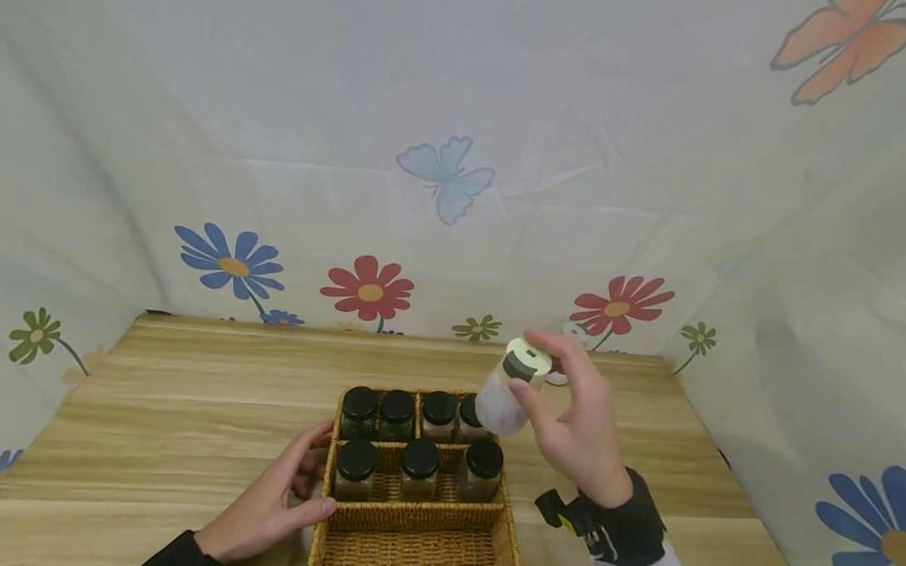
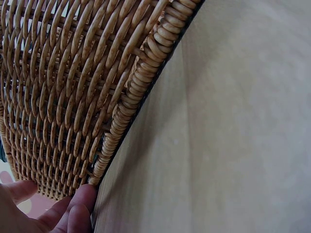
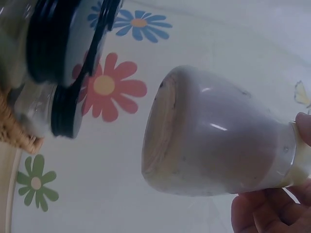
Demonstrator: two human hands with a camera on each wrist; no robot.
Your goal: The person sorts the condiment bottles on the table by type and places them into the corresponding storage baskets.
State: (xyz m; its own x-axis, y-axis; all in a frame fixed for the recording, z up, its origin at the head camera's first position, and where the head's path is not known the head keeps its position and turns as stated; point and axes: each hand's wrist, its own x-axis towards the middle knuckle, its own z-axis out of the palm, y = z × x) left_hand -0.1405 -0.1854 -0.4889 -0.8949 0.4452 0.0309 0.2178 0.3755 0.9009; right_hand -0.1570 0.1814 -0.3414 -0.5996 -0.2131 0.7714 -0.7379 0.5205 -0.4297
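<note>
My right hand (image 1: 579,421) pinches a rounded clear jar by its pale yellow-green lid, holding it tilted above the basket's right side. White contents show through the jar (image 3: 218,131) in the right wrist view, with its base turned to the left. My left hand (image 1: 265,501) rests against the left side of a woven wicker basket (image 1: 415,515), the thumb at its rim. In the left wrist view the fingertips touch the basket's outer wall (image 2: 63,97) near its edge. Several black-lidded glass jars (image 1: 420,461) stand in the basket's back and middle compartments.
The basket sits on a wood-grain table (image 1: 217,391); its front compartment shows bare weave. A small white object (image 1: 558,377) is partly hidden behind my right hand. A white cloth (image 1: 299,186) printed with flowers and butterflies hangs around the back and sides.
</note>
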